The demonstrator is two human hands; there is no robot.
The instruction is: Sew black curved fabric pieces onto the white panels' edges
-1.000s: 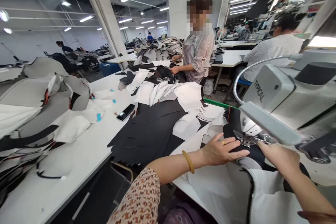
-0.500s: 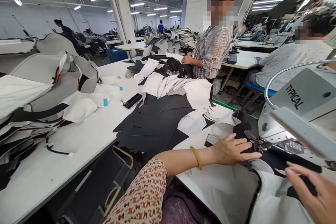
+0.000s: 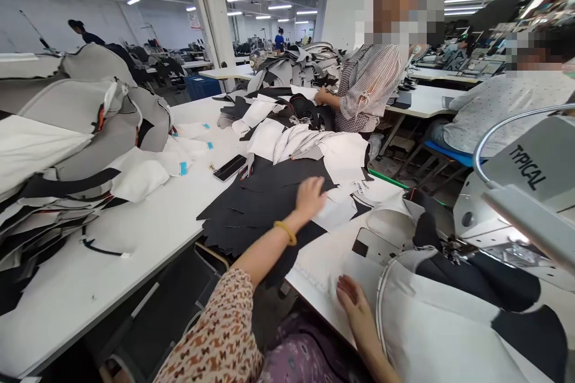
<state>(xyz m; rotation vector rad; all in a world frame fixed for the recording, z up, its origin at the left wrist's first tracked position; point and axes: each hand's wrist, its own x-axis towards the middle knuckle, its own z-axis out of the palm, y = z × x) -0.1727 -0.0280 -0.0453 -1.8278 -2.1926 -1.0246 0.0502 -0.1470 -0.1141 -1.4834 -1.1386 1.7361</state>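
Note:
My left hand point(image 3: 311, 197), with a yellow bangle at the wrist, hovers over the black fabric panels point(image 3: 269, 191) spread on the table. It is slightly blurred, its fingers loosely bent and apart, and nothing shows in them. Lower down, my right hand point(image 3: 357, 305) lies at the table's front edge, fingers stretched out, beside a large white and black sewn piece point(image 3: 440, 305). That piece lies under the sewing machine point(image 3: 516, 173), black cloth near its presser foot point(image 3: 454, 248). White cut pieces point(image 3: 344, 152) lie beyond my left hand.
Piled grey and white sewn parts point(image 3: 76, 114) cover the left of the table point(image 3: 188, 221). A phone point(image 3: 230, 167) lies by the black panels. A person in a striped top point(image 3: 371, 84) stands across; another in a white top point(image 3: 512, 102) sits right. A dark chair point(image 3: 179, 305) stands below.
My left hand has left the presser foot and moved left over the black panels. My right hand has come leftward from the machine's right to the table edge. The white piece now lies flatter.

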